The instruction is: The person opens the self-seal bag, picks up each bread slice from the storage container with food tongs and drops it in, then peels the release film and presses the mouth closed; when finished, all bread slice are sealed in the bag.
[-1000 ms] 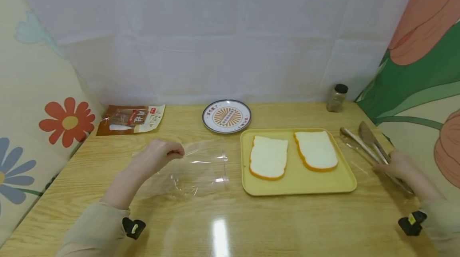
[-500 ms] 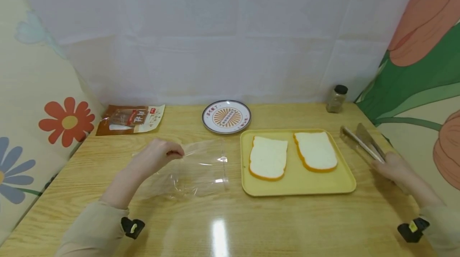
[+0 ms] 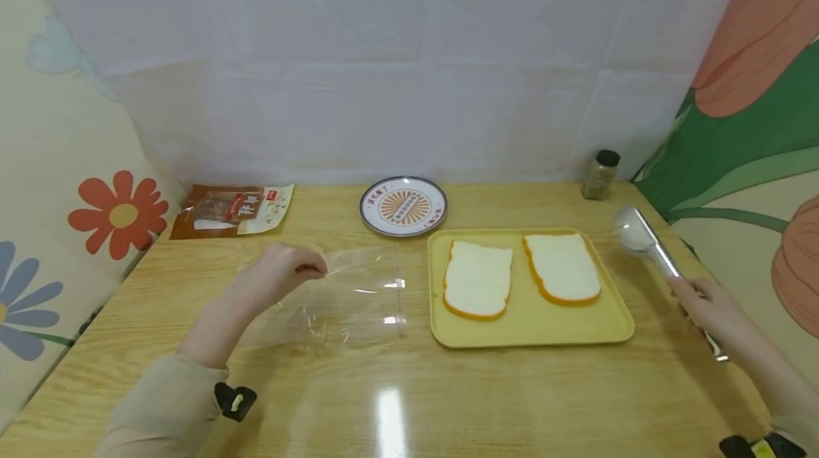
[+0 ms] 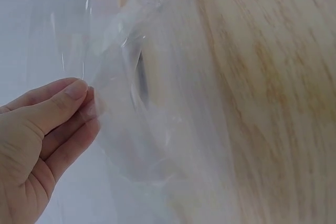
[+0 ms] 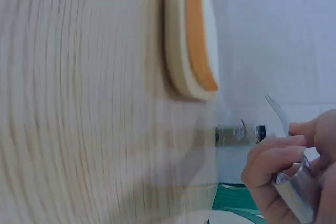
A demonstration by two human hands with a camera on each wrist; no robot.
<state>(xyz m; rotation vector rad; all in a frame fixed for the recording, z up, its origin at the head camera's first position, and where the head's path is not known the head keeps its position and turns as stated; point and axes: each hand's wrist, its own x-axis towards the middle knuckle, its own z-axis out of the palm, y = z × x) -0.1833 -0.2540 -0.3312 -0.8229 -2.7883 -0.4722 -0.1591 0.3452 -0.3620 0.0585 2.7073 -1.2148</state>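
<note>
Thumb and fingers of my left hand (image 3: 276,280) pinch the edge of a clear plastic bag (image 3: 365,294) left of the tray; the left wrist view shows the thin film (image 4: 152,145) at the fingertips (image 4: 79,90). At the far right, my right hand (image 3: 707,309) grips metal tongs (image 3: 662,259) by the middle, with their broad rounded end pointing up and left. On the yellow tray (image 3: 531,333) lie two white bread slices, one left (image 3: 478,280) and one right (image 3: 564,267), with orange crusts.
A round patterned plate (image 3: 404,207) lies behind the tray. A brown and cream packet (image 3: 232,212) is at the back left, a small black-lidded jar (image 3: 600,175) at the back right. White cloth (image 3: 409,74) hangs behind the wooden table (image 3: 486,401).
My right hand has lifted and turned the tongs, so their broad end now faces the camera, and the right forearm has shifted right. The left hand has barely moved.
</note>
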